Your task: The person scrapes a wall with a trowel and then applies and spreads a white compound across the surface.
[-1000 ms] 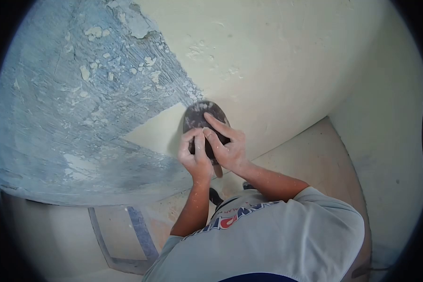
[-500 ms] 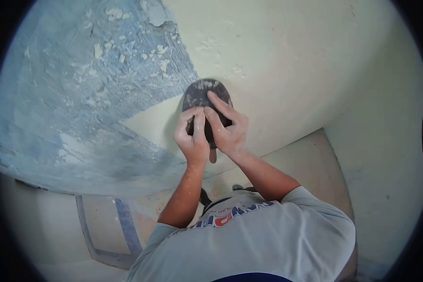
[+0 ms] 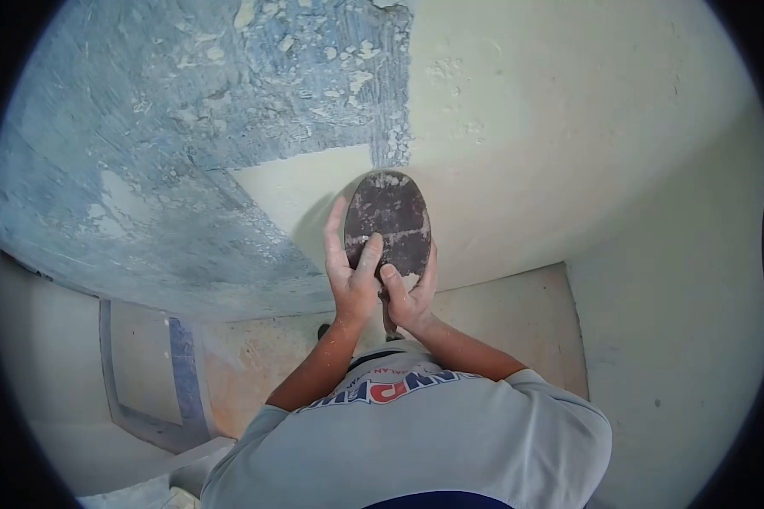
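1. Holding one dark oval tool (image 3: 388, 208) together, the left grip (image 3: 355, 287) and the right grip (image 3: 412, 303) meet near the middle of the frame.
2. The left grip is curled part way, with the tool in it. Its fingers (image 3: 333, 233) reach up beside the tool's left edge, and its thumb (image 3: 372, 248) presses on the flat dark face.
3. The right grip is curled part way too, on the lower right of the tool. Its thumb (image 3: 390, 274) sits at the bottom of the face. Its other fingers go up along the right edge, and some are hidden behind.
4. Neither one is a tight fist, because the tool fills the space. The two thumbs are close to each other.
5. The tool has its round end toward the top of the frame. It has pale smears and a light line across it. A thin brown handle (image 3: 389, 316) points down between the wrists.
6. The tool is in front of the wall, and its shadow falls on a smooth pale patch (image 3: 310, 178). I cannot tell if it touches the wall.
7. Rough blue wall (image 3: 187, 127) fills the upper left, and smooth cream wall (image 3: 560, 119) fills the upper right.
8. A gray shirt (image 3: 433, 433) is at the bottom of the frame.
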A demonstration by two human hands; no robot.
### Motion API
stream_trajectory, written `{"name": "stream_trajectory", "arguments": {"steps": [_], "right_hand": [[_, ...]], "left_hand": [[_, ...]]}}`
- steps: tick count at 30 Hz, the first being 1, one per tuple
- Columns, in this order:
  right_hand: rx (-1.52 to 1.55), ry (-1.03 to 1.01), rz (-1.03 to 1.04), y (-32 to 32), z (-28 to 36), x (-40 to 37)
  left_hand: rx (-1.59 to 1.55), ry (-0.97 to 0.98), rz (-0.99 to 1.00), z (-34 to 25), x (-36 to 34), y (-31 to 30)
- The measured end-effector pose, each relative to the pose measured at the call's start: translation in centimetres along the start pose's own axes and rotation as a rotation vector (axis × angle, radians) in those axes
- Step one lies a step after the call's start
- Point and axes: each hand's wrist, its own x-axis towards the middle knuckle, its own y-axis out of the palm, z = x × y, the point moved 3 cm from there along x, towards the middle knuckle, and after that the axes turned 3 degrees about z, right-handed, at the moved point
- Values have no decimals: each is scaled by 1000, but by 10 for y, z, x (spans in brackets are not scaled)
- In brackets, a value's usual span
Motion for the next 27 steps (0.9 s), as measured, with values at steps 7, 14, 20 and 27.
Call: {"name": "stream_trajectory", "arguments": {"steps": [7,14,20,27], "right_hand": [[14,33,-30,7,1,9],[-60,33,-45,6,0,7],[-35,45,-100,11,-2,5],[40,66,-132,15,0,6]], "left_hand": [[-160,-184,35,22,3,-18],[-208,-275,164,52,-12,-37],[8,-191,-108,59,-22,-33],[952,515,-16,74,-39,-48]]}}
